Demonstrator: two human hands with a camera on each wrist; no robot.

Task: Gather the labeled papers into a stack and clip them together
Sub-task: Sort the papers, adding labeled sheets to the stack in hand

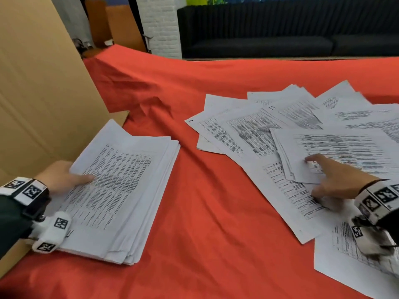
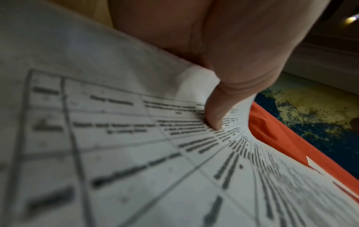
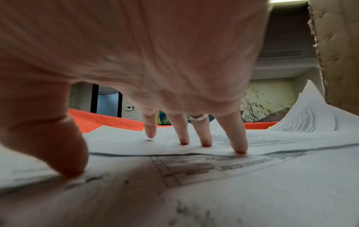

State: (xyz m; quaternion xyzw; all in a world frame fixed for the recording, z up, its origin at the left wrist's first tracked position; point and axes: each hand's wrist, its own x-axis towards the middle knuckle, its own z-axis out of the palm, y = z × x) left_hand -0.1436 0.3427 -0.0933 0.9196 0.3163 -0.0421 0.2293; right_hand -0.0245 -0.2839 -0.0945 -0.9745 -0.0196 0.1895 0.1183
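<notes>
Underneath everything lies the red cloth (image 1: 205, 201), rumpled into folds toward the far left, with a tall cardboard sheet (image 1: 43, 93) standing at its left edge. Across the right half sprawl the loose papers (image 1: 269, 130), fanned and overlapping at many angles, none of them squared. On the left sits the gathered stack (image 1: 129, 190), fairly thick, its right-hand edges stepped rather than flush. The left hand (image 1: 62, 176) holds the stack's near-left edge, thumb lying flat on the top page; the other fingers are hidden beneath the paper, so a full pinch looks likely but cannot be confirmed. The right hand (image 1: 332, 180) is spread, fingertips (image 3: 240, 147) pressing down on a small bundle of sheets (image 1: 323, 156) atop the loose pile, thumb planted on the page nearer the wrist. No clip shows in any view. The risk from here, I judge, is that dragging the bundle with flat fingers will shift only the top sheets and leave those beneath behind, or pull neighbouring pages along and crumple them against the cloth's folds. The stepped stack may also splay further if the left thumb lifts.
</notes>
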